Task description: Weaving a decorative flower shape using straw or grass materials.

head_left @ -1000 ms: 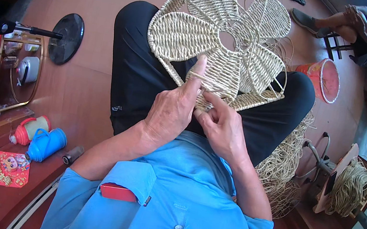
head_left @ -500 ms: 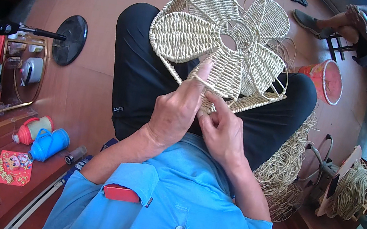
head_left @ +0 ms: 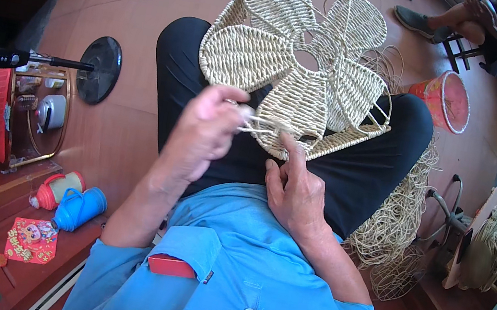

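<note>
A pale woven-cord piece (head_left: 239,55) with flower petals and a central hole rests on my black-trousered thighs (head_left: 370,175). My left hand (head_left: 201,134), slightly blurred, is closed on a light cord (head_left: 253,120) just left of the lowest petal (head_left: 294,100), drawing a loop out from it. My right hand (head_left: 297,199) is at the piece's near edge, index fingertip on the weave at the loop's right end and the other fingers curled at the rim, gripping it.
Loose cord (head_left: 389,218) heaps at my right beside a cord-laden stand (head_left: 489,251). A red bucket (head_left: 426,93) and a seated person's leg (head_left: 473,31) are at upper right. A stand base (head_left: 98,69), metal rack (head_left: 53,142) and two flasks (head_left: 81,209) lie left.
My left hand has moved left, away from the petal, pulling cord with it; its index finger is no longer lying on the weave. My right hand has shifted slightly down.
</note>
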`<state>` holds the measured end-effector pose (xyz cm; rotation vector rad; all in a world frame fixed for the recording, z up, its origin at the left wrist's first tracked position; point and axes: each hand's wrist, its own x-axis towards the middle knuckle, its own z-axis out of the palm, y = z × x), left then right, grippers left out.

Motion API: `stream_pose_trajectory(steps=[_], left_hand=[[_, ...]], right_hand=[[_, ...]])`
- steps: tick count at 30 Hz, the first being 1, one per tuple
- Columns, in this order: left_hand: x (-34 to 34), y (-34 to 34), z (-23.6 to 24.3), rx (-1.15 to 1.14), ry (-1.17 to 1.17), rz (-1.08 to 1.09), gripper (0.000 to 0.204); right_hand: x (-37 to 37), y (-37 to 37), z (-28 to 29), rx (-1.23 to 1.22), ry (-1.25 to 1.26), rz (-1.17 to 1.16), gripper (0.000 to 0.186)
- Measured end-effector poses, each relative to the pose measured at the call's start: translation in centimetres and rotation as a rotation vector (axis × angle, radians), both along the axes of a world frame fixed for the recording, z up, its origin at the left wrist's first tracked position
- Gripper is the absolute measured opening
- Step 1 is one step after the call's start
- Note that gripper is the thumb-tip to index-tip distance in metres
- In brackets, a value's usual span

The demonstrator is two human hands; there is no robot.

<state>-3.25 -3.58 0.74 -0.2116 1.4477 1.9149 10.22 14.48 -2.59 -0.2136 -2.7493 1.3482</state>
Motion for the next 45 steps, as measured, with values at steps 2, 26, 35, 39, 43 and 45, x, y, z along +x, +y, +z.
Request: stream_pose_trajectory(steps=[2,26,35,39,43,45], left_hand=[[-2.2,-3.9,-0.3,0.164,-0.061,0.163,0.021],[-11.2,-19.6,-0.4,-0.900,0.860,-0.037,0.029],[-3.2,-4.4,-1.6,-0.663,1.232,-0.496,0.017],[-5.7,-9.9,-1.0,-1.067,1.311,-0.324,0.019],[-13.0,-27.6,-1.9,-1.622,1.262,-0.210,0.023],[-15.0,-37.5,-1.1,-2.051,0.971,-0.095,0.025]], right_hand=[[-0.1,-0.2,0.4,-0.013,0.005,-0.004,0.060],[-0.5,-0.4,1.4,-0.013,-0.058,-0.021,0.056],[-0.8,-0.4,1.6,-0.003,-0.060,-0.022,0.056],[-0.8,-0.4,1.4,0.008,-0.035,-0.023,0.054],[-1.1,-0.4,1.7,0.009,0.008,-0.008,0.052],[-1.2,-0.2,1.7,0.001,0.007,0.001,0.051]])
